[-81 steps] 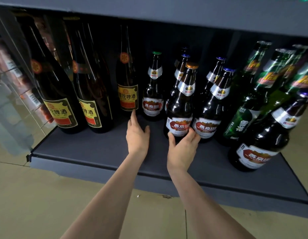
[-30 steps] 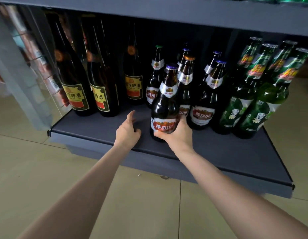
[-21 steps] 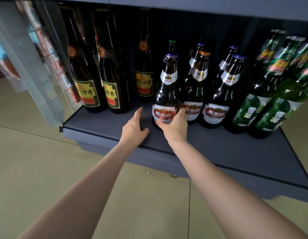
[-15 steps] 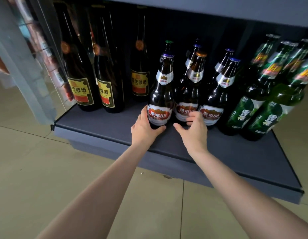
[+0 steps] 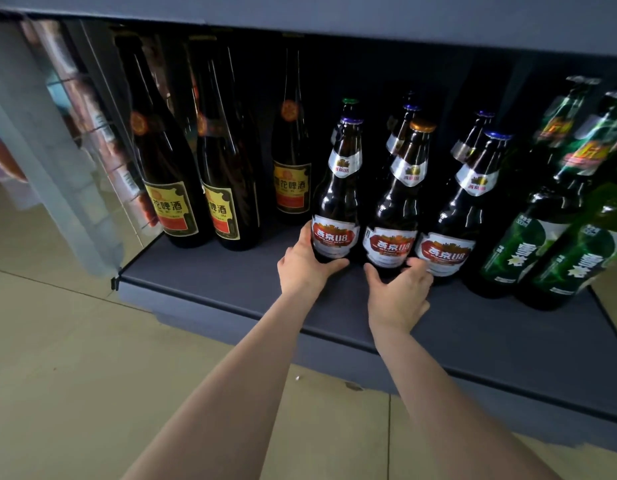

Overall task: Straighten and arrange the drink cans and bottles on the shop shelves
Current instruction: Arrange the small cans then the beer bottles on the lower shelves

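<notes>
Beer bottles stand on the dark bottom shelf (image 5: 251, 282), and we are lining up the front row. Our left hand (image 5: 302, 268) wraps the base of the left brown bottle (image 5: 336, 209), thumb across its front, fingers behind. Our right hand (image 5: 399, 292) cups the foot of the middle bottle (image 5: 393, 220), thumb and fingers curled at either side, likely to turn the labels forward and close the gaps. A third bottle (image 5: 456, 230) stands just beside. All three labels read "U8" after two Chinese characters. The tall dark bottles (image 5: 168, 174) to the left carry yellow-and-red labels ending in 啤酒; the green bottles (image 5: 528, 244) to the right are too blurred to read.
</notes>
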`<state>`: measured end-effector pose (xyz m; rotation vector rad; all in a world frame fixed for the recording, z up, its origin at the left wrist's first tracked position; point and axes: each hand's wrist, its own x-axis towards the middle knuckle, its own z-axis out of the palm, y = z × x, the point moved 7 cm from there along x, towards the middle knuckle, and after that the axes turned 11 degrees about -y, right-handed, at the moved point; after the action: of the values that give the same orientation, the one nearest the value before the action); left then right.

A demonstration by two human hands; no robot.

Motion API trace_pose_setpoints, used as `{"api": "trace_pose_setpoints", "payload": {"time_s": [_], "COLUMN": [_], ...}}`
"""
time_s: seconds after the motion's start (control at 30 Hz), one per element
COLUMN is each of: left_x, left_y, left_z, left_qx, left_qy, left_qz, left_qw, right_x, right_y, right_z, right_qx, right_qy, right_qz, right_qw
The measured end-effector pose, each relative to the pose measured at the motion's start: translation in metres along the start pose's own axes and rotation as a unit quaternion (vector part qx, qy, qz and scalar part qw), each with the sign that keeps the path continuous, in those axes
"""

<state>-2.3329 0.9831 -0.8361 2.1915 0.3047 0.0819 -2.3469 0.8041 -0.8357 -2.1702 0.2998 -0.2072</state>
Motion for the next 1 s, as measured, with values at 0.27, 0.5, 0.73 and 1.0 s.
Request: {"api": "trace_pose_setpoints", "payload": {"time_s": [0.27, 0.5, 0.73, 1.0], "left_x": [-0.005, -0.003, -0.001, -0.017], "left_y": [0.002, 0.004, 0.004, 0.000], "left_z": [0.005, 0.007, 0.009, 0.006], "left_qx": [0.051, 0.045, 0.050, 0.053], "left_qy": [0.031, 0.049, 0.043, -0.021], "left_qz": [0.002, -0.013, -0.014, -0.058], "left_qw": [0.998, 0.998, 0.998, 0.997], "right_x": [-0.004, -0.004, -0.004, 0.003], "right_y": [-0.002, 0.000, -0.001, 0.004], "right_z": [0.001, 0.001, 0.001, -0.009], "right_qx": [-0.019, -0.001, -0.012, 0.033], "right_qy": [0.041, 0.056, 0.052, -0.055], "right_qz": [0.001, -0.004, 0.000, -0.012], "right_qw": [0.999, 0.998, 0.999, 0.998]}}
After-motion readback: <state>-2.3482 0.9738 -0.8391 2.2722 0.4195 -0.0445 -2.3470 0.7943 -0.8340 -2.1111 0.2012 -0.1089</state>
